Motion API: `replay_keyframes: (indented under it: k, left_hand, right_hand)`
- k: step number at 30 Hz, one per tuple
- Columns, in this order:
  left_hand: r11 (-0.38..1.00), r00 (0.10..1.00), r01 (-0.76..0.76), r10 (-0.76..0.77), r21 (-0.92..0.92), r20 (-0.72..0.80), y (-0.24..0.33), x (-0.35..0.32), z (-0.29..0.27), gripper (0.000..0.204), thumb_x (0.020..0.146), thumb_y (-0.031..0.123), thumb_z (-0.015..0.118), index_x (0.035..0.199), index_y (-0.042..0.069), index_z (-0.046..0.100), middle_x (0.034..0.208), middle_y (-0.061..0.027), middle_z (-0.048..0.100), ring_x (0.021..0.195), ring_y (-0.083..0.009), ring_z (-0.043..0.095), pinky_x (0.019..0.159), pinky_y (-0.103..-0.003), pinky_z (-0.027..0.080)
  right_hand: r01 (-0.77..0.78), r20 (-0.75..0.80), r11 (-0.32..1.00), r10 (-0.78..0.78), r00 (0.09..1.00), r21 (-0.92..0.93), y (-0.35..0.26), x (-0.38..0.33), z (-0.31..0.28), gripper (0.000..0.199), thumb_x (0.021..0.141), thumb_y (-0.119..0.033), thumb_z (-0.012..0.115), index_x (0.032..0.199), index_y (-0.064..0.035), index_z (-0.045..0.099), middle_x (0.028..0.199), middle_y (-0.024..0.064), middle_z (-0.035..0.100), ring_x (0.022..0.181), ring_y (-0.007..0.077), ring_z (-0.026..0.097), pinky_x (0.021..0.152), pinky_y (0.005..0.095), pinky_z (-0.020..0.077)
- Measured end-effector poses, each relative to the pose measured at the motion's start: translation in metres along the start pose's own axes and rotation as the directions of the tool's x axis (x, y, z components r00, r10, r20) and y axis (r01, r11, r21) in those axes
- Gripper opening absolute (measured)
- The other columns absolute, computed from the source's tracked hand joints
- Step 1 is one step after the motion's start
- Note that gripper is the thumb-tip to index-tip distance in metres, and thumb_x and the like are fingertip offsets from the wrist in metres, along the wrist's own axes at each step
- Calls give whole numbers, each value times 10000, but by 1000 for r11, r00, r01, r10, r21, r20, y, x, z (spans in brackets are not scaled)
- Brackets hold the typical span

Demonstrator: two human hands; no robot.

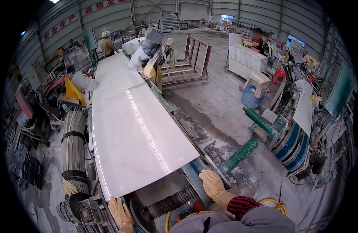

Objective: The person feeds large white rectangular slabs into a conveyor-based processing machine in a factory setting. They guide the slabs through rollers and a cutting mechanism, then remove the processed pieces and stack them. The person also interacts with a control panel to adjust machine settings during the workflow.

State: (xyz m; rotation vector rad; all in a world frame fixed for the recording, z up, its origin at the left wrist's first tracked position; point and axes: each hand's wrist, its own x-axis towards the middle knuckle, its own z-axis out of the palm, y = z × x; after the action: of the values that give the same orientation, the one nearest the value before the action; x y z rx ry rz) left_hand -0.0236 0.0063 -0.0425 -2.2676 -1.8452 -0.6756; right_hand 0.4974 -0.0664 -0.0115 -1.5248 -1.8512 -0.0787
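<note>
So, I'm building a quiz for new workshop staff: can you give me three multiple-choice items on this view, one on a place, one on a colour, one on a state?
1. Where does the left hand in its yellow work glove rest?
A. at the near edge of the glossy white stone slab
B. on a green roller
C. on a blue basket

2. What colour are the two rollers to the right of the slab?
A. red
B. green
C. white

3. How is the right hand?
A. clenched round a tool
B. open, flat on the blue machine frame
C. raised in the air

Answers: 1 A, its fingers meet the slab's edge; 2 B, both look green; 3 B, fingers are spread and hold nothing.
</note>
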Motion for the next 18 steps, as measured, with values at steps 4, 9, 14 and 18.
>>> replay_keyframes:
  k: [4,9,14,18]
  left_hand:
    - [1000,1000,0,0,5,12,0,-1,-1,449,1053,108,690,1483,-16,658,1669,-348,547,1529,-564,495,1282,-632,391]
    - [1000,1000,-1,1,-1,13,-2,-4,1,452,1050,112,689,1482,-17,656,1668,-349,543,1529,-566,490,1286,-634,387]
    - [1000,1000,8,-8,13,22,-6,-6,6,459,1045,117,693,1483,-14,654,1669,-344,544,1541,-558,485,1286,-626,387]
    - [1000,1000,10,-11,9,17,-7,-8,7,462,1043,117,694,1485,-14,654,1670,-340,546,1545,-554,487,1288,-623,387]
  right_hand:
    - [5,2,1000,-5,1000,-14,1,-4,1,358,1025,-70,665,1377,-10,681,1393,259,695,1294,489,656,1170,572,530]
    - [11,-6,1000,-11,1000,-7,1,-7,1,372,1026,-74,672,1391,-4,683,1402,268,697,1299,494,656,1176,583,527]
    - [-5,15,1000,5,1000,-7,-1,-7,-1,380,1015,-72,674,1388,1,688,1408,267,699,1297,493,658,1173,584,528]
    - [7,0,1000,-7,1000,-21,-1,-10,0,387,1007,-68,675,1387,0,690,1407,266,700,1296,493,659,1169,583,530]
